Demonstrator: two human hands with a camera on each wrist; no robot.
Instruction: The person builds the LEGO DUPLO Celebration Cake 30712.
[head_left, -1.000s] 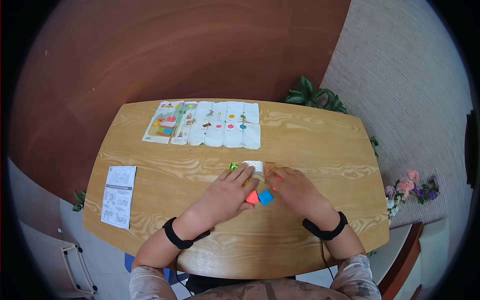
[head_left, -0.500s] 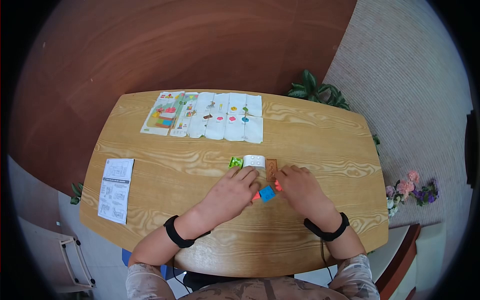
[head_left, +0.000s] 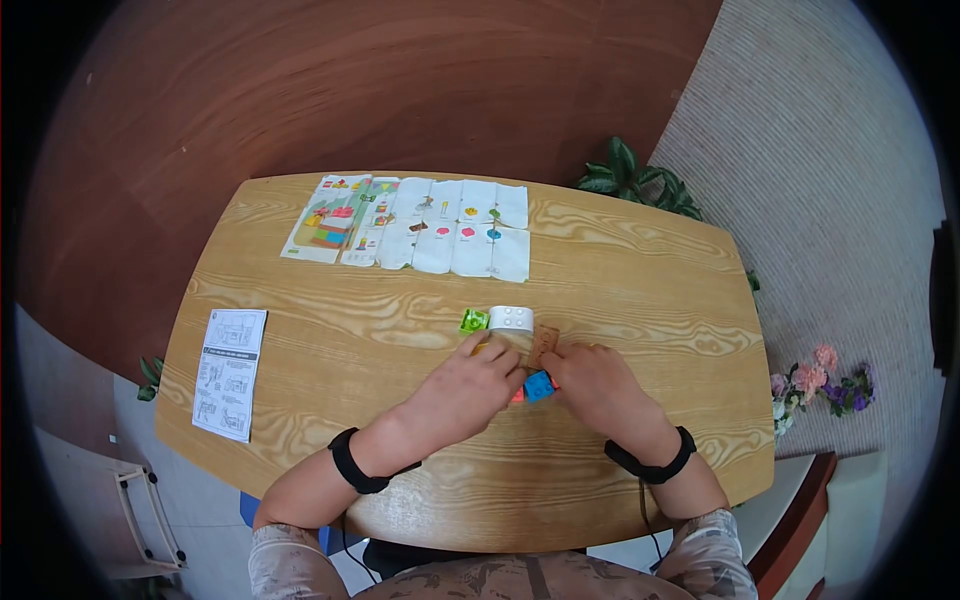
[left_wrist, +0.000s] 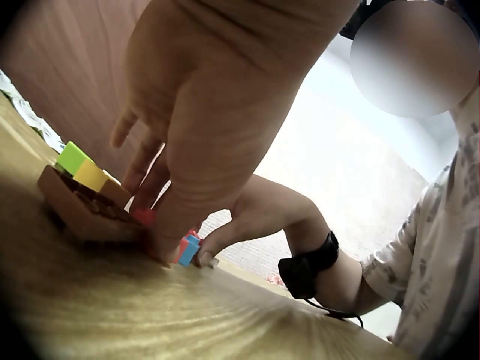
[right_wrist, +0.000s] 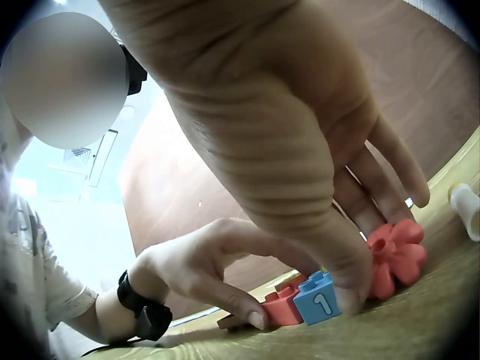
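I think the step in hand is setting out small toy pieces in the middle of the counter (head_left: 650, 295). The blue block (right_wrist: 318, 298) sits between the hands, with the red block (right_wrist: 282, 306) just left of it. The thumb of the left hand (head_left: 462, 388) touches the red block. Its fingers are spread, but I can't tell if they pinch it. The thumb of the right hand (head_left: 605, 388) rests by the blue block. Its fingers go down behind the red flower (right_wrist: 397, 259), so I can't tell if they grip anything. The brown piece (head_left: 544, 343) lies by that hand, right of the white piece (head_left: 512, 317) and nearer. The green block (head_left: 474, 320) is on the left.

I guess the next move needs a soft touch, so I don't bump the other pieces.

The blue block says "1" in white. I can't read the brown piece's marks. The big picture sheet (head_left: 412, 228), far left, and the small sheet (head_left: 230, 375), left, have words too tiny to read.
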